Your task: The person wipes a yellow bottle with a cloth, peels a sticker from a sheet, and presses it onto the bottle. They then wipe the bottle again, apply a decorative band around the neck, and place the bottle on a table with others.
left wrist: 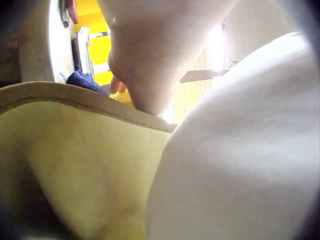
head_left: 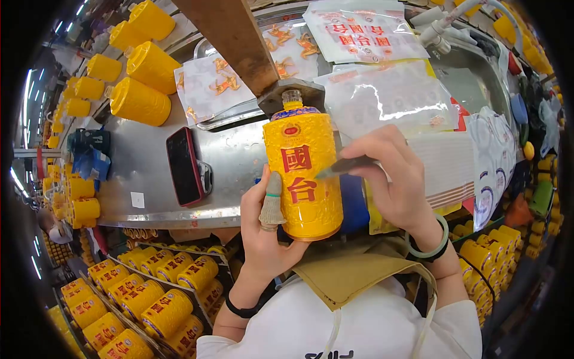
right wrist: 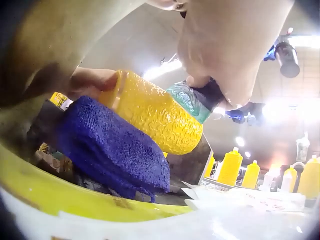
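Observation:
A yellow embossed bottle (head_left: 323,140) with red characters lies tilted back, its clear glass neck against a dark metal plate (head_left: 311,93) on a wooden beam. My left hand (head_left: 263,248) grips it low at the left side and base; one finger wears a knitted finger cover (head_left: 272,209). My right hand (head_left: 391,173) pinches a dark-handled scraper-like tool (head_left: 347,166), its greenish tip at the bottle's front beside the lower red character. In the right wrist view the tool's wide teal part (right wrist: 186,101) overlaps the bottle (right wrist: 160,115). The left wrist view shows mostly forearm and clothing.
A blue towel (right wrist: 110,145) lies under the bottle. Left on the metal bench are a phone (head_left: 182,167) and several plain yellow bottles (head_left: 140,102). Sheets with red characters (head_left: 365,33) and orange-gold figures (head_left: 224,84) lie behind. Crates of lettered bottles (head_left: 167,311) stand below.

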A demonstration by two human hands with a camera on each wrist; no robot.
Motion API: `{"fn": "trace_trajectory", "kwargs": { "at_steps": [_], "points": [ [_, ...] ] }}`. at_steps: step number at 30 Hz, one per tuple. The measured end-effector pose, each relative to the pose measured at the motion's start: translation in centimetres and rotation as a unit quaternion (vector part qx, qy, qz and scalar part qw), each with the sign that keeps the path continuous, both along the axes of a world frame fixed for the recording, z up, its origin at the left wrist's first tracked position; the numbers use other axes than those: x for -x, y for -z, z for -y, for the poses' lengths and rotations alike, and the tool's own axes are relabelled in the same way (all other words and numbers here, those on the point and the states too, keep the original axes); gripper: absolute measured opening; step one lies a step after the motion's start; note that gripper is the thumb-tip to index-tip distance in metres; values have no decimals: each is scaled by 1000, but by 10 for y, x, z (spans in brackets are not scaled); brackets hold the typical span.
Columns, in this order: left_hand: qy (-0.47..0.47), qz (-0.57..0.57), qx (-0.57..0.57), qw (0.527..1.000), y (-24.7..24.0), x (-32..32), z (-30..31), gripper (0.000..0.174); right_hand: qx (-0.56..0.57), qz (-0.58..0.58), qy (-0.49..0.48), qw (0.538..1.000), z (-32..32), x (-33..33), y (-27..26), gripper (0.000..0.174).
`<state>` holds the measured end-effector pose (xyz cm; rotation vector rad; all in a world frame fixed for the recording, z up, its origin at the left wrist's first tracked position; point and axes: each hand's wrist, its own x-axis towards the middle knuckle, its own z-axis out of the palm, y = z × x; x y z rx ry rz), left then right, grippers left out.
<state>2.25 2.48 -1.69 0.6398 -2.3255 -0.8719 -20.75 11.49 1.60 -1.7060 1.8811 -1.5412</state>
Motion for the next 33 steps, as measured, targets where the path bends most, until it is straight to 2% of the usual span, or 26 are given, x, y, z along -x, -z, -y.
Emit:
{"fn": "trace_trajectory", "kwargs": {
  "at_steps": [5, 9, 11, 12, 14, 16, 18, 19, 20, 22, 23, 26, 27, 28, 30, 33],
  "points": [
    [-4, -3, 3, 1000, 1, 0, 0, 95, -53, 6, -70, 996, -10, 3, -5, 31],
    [-12, -17, -11, 1000, 1, 1, -1, 94, -46, 27, -50, 997, -6, -2, -2, 31],
    [1, -5, 2, 1000, 0, 0, 1, 97, -1, -42, 103, 994, -1, -5, 1, 28],
    [-4, -6, 5, 1000, -2, 2, 0, 97, 1, -43, 97, 994, 0, -6, 2, 28],
    [-3, -41, -85, 996, -10, 6, -2, 103, 18, 112, 129, 985, -2, -10, 5, 28],
    [8, -22, -67, 997, -24, 6, 4, 107, 4, 153, 98, 983, -8, -15, 6, 34],
    [27, -22, -66, 997, -29, 7, 5, 108, -113, 361, 53, 924, -17, -23, -3, 42],
    [29, -34, -65, 997, -19, 7, 6, 108, -133, 390, 3, 911, -19, -28, -5, 48],
    [27, -35, -68, 997, -14, 6, 8, 108, -174, 311, -24, 934, -27, -27, 3, 69],
    [32, -28, -67, 997, -7, 6, 9, 106, -216, 261, -66, 939, -27, -35, -2, 109],
    [30, -29, -70, 997, -7, 6, 9, 106, -254, 284, -68, 922, -32, -37, 4, 139],
    [39, -34, -66, 996, -12, 7, 10, 105, -247, 342, -89, 902, -30, -38, 2, 148],
    [44, -28, -72, 996, -15, 7, 10, 106, -267, 333, -98, 899, -30, -36, 1, 156],
    [48, -20, -78, 996, -17, 7, 10, 107, -269, 332, -99, 899, -29, -34, 0, 156],
    [46, -41, -123, 990, -12, 7, 10, 108, -289, 248, -122, 917, -27, -32, -3, 158],
    [40, -59, -188, 979, -12, 8, 12, 109, -293, 213, -111, 925, -25, -36, 2, 153]
  ]
}}
